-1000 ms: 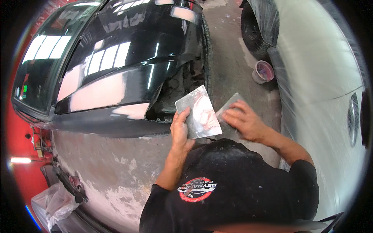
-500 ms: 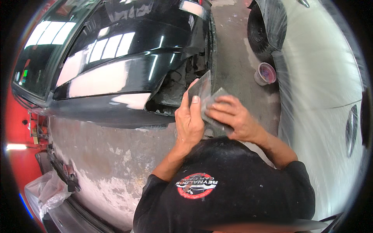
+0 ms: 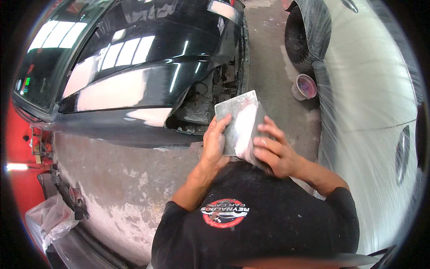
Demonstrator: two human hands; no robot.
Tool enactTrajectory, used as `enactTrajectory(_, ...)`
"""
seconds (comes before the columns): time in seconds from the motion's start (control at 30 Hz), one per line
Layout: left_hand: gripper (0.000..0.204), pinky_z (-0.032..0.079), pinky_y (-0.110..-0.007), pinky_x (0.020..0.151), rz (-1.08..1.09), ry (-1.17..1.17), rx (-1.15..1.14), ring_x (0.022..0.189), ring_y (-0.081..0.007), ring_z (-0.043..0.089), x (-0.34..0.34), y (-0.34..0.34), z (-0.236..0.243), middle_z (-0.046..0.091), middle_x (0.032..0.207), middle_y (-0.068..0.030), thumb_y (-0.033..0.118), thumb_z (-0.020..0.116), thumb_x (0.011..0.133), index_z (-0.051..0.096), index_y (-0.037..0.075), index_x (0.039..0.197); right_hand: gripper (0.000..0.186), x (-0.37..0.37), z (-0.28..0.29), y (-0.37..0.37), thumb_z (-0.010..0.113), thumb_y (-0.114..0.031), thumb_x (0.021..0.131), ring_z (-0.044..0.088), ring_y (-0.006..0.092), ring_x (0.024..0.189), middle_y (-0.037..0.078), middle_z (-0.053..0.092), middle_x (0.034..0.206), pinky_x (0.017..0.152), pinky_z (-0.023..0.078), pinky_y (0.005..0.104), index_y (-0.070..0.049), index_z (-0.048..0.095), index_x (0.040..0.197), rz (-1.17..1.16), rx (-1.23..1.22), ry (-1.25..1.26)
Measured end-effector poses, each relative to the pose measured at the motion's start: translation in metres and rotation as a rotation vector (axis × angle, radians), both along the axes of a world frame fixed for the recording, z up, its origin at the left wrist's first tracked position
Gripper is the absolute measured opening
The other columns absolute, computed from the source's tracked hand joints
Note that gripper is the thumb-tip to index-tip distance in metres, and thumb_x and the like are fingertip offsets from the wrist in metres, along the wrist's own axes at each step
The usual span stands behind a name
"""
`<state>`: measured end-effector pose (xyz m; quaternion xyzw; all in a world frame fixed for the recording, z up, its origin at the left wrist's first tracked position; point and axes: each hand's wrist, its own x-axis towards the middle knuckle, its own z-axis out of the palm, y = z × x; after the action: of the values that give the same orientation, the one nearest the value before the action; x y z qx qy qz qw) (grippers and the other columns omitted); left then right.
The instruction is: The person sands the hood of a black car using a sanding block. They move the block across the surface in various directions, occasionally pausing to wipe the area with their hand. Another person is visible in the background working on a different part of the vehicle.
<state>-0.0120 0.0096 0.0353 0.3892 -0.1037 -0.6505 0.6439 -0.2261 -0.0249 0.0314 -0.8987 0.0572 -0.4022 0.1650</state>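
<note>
My left hand (image 3: 215, 141) grips a square grey metal plate (image 3: 228, 116) with a smear of pale pink paste (image 3: 246, 125) on its face. My right hand (image 3: 275, 150) holds a second thin grey plate or spreader (image 3: 260, 117) against the first one's right side, partly hidden by my fingers and blurred. Both hands are in front of my black shirt. Beyond them is a black car (image 3: 139, 89) with pale pink filler patches (image 3: 109, 92) and an opening at its corner.
A pale car (image 3: 367, 89) under plastic sheeting stands at the right, by a dark tyre (image 3: 295, 36). A small bucket (image 3: 301, 89) with pink contents sits on the concrete floor (image 3: 103, 170). Crumpled plastic (image 3: 51, 217) and dark car parts lie at lower left, near a red wall (image 3: 22, 157).
The plate in my left hand tipped on edge half a second ago and now faces up again, showing the paste. My right hand and its spreader have swung lower and closer around the plate.
</note>
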Motion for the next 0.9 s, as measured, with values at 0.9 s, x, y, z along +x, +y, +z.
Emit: enactTrajectory(0.9,0.037,0.047,-0.034,0.095,0.235,-0.399,-0.183,0.104,-0.0214,0.063,0.018,0.017,-0.024,0.064,0.118,-0.0140,0.024,0.046,0.102,0.054,-0.001,0.128,0.047,-0.001,0.060,-0.045,0.062,0.007,0.082,0.060,0.0310,0.115,0.014,0.064,0.125,0.096,0.048,0.0360,-0.007,0.064,0.127,-0.344,0.283,0.243)
